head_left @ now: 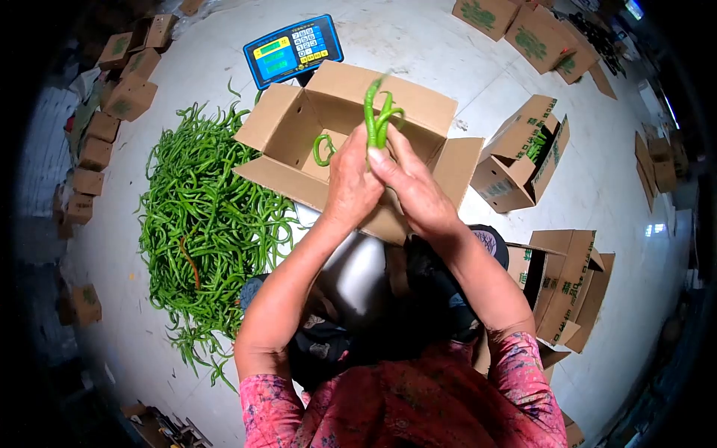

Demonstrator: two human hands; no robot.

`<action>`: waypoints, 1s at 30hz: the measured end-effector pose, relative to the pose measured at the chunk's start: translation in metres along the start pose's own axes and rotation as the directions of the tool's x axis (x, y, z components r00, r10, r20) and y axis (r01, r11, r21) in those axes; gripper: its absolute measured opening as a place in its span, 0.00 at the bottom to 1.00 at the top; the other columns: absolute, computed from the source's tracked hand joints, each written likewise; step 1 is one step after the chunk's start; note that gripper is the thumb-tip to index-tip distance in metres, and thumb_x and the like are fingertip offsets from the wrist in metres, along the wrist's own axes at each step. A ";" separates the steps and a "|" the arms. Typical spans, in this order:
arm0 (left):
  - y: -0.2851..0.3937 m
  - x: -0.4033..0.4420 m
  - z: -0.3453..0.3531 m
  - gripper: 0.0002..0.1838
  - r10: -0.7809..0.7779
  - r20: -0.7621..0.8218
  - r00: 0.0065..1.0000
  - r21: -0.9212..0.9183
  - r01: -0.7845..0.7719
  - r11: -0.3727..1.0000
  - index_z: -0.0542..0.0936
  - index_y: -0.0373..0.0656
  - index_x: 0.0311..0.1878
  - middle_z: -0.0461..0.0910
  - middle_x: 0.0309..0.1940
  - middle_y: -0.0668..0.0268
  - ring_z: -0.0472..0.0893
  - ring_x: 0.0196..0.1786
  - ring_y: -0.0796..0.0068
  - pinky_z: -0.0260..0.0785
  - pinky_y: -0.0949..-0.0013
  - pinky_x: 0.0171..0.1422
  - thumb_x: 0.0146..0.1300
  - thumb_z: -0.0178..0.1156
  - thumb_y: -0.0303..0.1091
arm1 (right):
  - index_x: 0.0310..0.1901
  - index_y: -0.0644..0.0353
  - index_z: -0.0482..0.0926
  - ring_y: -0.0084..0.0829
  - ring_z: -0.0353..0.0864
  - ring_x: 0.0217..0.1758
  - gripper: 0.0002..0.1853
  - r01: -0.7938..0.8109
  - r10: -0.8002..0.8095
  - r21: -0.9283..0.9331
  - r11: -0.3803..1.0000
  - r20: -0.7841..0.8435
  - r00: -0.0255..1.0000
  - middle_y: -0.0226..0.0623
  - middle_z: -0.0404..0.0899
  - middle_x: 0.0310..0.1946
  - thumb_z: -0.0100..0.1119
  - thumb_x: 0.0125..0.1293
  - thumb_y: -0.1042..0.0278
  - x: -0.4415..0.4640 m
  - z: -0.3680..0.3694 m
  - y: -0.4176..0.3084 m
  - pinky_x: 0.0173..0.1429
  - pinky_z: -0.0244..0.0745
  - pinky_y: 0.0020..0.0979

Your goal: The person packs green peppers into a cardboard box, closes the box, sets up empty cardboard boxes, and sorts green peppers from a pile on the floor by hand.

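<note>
Above the open cardboard box (429, 97), my two hands are pressed together around a small bunch of long green chili peppers (373, 123). The tips of the peppers stick up past the fingers. My left hand (352, 179) wraps the bunch from the left. The right hand (414, 183) grips it from the other side, its thumb lying across the lower end. A single curled green pepper (317, 151) is visible inside the box near its bottom. The hands hide part of the box interior.
A large heap of green peppers (202, 201) spreads over the floor on the left. Behind the box stands a blue digital scale display (295, 52). More cardboard boxes (515, 160) stand on the right, one with green contents, and others line the room's edges.
</note>
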State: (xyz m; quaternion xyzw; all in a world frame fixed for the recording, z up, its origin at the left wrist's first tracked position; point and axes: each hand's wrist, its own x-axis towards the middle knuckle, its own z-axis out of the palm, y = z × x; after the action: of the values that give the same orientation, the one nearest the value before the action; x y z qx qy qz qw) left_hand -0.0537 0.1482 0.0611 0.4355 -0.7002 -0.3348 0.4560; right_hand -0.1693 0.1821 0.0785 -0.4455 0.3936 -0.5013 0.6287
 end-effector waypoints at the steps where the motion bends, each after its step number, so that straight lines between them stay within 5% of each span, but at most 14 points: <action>1: -0.001 0.001 -0.001 0.19 -0.018 -0.015 1.000 0.016 0.018 1.000 0.73 0.38 0.56 0.79 0.37 0.55 0.80 0.37 0.58 0.72 0.59 0.43 0.63 0.60 0.32 | 0.73 0.66 0.51 0.28 0.61 0.69 0.35 0.022 -0.022 -0.118 0.993 -0.003 1.000 0.41 0.64 0.64 0.53 0.74 0.57 0.001 0.001 0.003 0.72 0.56 0.30; 4: -0.008 0.004 -0.005 0.18 -0.145 -0.008 0.989 -0.063 0.145 0.988 0.72 0.38 0.56 0.80 0.38 0.58 0.81 0.37 0.65 0.74 0.63 0.42 0.65 0.57 0.32 | 0.75 0.65 0.45 0.30 0.60 0.71 0.39 0.132 -0.136 -0.454 0.881 0.024 0.990 0.44 0.59 0.69 0.54 0.73 0.57 0.007 -0.001 0.013 0.73 0.56 0.30; 6: -0.015 0.011 -0.016 0.17 -0.310 0.080 0.947 -0.264 0.320 0.910 0.71 0.37 0.56 0.80 0.40 0.57 0.81 0.40 0.67 0.74 0.67 0.42 0.65 0.55 0.28 | 0.70 0.66 0.59 0.31 0.67 0.67 0.30 0.180 -0.185 -0.324 0.929 0.014 0.983 0.45 0.66 0.66 0.56 0.71 0.65 0.006 0.004 0.014 0.69 0.64 0.31; 7: -0.023 0.014 -0.017 0.17 -0.398 0.105 0.911 -0.580 0.381 0.720 0.70 0.37 0.57 0.79 0.41 0.59 0.81 0.41 0.70 0.75 0.70 0.43 0.66 0.53 0.27 | 0.67 0.66 0.63 0.32 0.71 0.63 0.27 0.232 -0.248 -0.323 0.918 -0.008 0.969 0.46 0.71 0.62 0.57 0.70 0.67 0.003 0.005 0.008 0.66 0.67 0.31; 9: -0.034 0.021 -0.035 0.18 -0.386 0.189 0.903 -0.822 0.360 0.442 0.68 0.34 0.59 0.79 0.47 0.51 0.82 0.46 0.63 0.79 0.63 0.51 0.67 0.50 0.24 | 0.59 0.65 0.74 0.28 0.77 0.56 0.18 0.185 -0.208 -0.144 0.972 -0.164 0.964 0.40 0.77 0.55 0.57 0.69 0.74 -0.012 0.014 -0.023 0.58 0.74 0.28; 12: -0.048 0.025 -0.057 0.22 -0.356 0.235 0.905 -0.926 0.319 0.200 0.64 0.34 0.64 0.77 0.52 0.46 0.81 0.50 0.59 0.78 0.59 0.57 0.66 0.51 0.23 | 0.57 0.62 0.76 0.19 0.75 0.49 0.15 0.186 -0.219 -0.135 0.973 -0.303 0.927 0.32 0.79 0.49 0.57 0.70 0.70 -0.008 -0.010 -0.026 0.55 0.71 0.24; 17: -0.063 0.024 -0.070 0.23 -0.245 0.292 0.925 -0.938 0.326 0.113 0.68 0.38 0.66 0.78 0.55 0.53 0.81 0.53 0.64 0.76 0.58 0.61 0.67 0.54 0.22 | 0.55 0.62 0.77 0.20 0.76 0.51 0.15 0.041 -0.020 0.077 0.996 -0.260 0.965 0.32 0.80 0.49 0.57 0.70 0.67 -0.011 -0.023 -0.025 0.55 0.69 0.22; 21: -0.055 0.030 -0.073 0.22 -0.305 0.179 0.935 -0.935 0.258 0.242 0.67 0.37 0.64 0.78 0.54 0.52 0.82 0.51 0.65 0.77 0.62 0.58 0.68 0.54 0.24 | 0.53 0.62 0.77 0.21 0.77 0.51 0.14 0.115 -0.052 0.184 0.976 -0.318 0.947 0.37 0.80 0.51 0.57 0.71 0.67 -0.011 -0.034 -0.029 0.55 0.71 0.24; 26: -0.042 0.042 -0.062 0.22 -0.283 0.023 0.959 -0.623 0.235 0.746 0.71 0.40 0.64 0.80 0.54 0.56 0.81 0.54 0.68 0.73 0.65 0.58 0.67 0.57 0.28 | 0.54 0.64 0.77 0.21 0.78 0.49 0.14 0.119 -0.038 0.224 0.967 -0.338 0.940 0.38 0.79 0.51 0.56 0.71 0.67 -0.012 -0.037 -0.035 0.52 0.73 0.23; 28: -0.034 0.043 -0.054 0.22 -0.315 0.086 0.945 -0.118 0.323 0.939 0.73 0.41 0.63 0.80 0.53 0.60 0.81 0.53 0.68 0.72 0.66 0.58 0.65 0.58 0.29 | 0.54 0.64 0.76 0.21 0.78 0.48 0.14 0.102 -0.023 0.228 0.968 -0.325 0.945 0.38 0.80 0.49 0.56 0.71 0.68 -0.012 -0.034 -0.035 0.51 0.73 0.22; 29: -0.043 0.041 -0.042 0.23 -0.110 0.115 0.987 -0.021 0.113 0.993 0.73 0.42 0.64 0.81 0.52 0.59 0.81 0.52 0.64 0.71 0.66 0.57 0.64 0.59 0.31 | 0.54 0.65 0.76 0.20 0.78 0.47 0.13 0.108 -0.029 0.231 0.967 -0.319 0.947 0.38 0.80 0.49 0.56 0.71 0.68 -0.012 -0.034 -0.035 0.50 0.73 0.22; 30: -0.041 0.033 -0.034 0.24 -0.132 0.179 0.975 0.262 0.082 0.962 0.73 0.42 0.64 0.82 0.51 0.55 0.81 0.54 0.60 0.71 0.64 0.59 0.65 0.60 0.32 | 0.54 0.65 0.76 0.20 0.78 0.46 0.13 0.102 -0.028 0.232 0.967 -0.302 0.953 0.38 0.80 0.48 0.55 0.71 0.69 -0.011 -0.034 -0.035 0.49 0.74 0.22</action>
State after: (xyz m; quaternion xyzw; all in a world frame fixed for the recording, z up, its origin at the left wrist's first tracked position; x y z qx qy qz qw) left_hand -0.0164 0.0992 0.0496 0.4926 -0.7538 -0.3081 0.3070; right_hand -0.2129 0.1838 0.1025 -0.2971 0.4033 -0.6276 0.5960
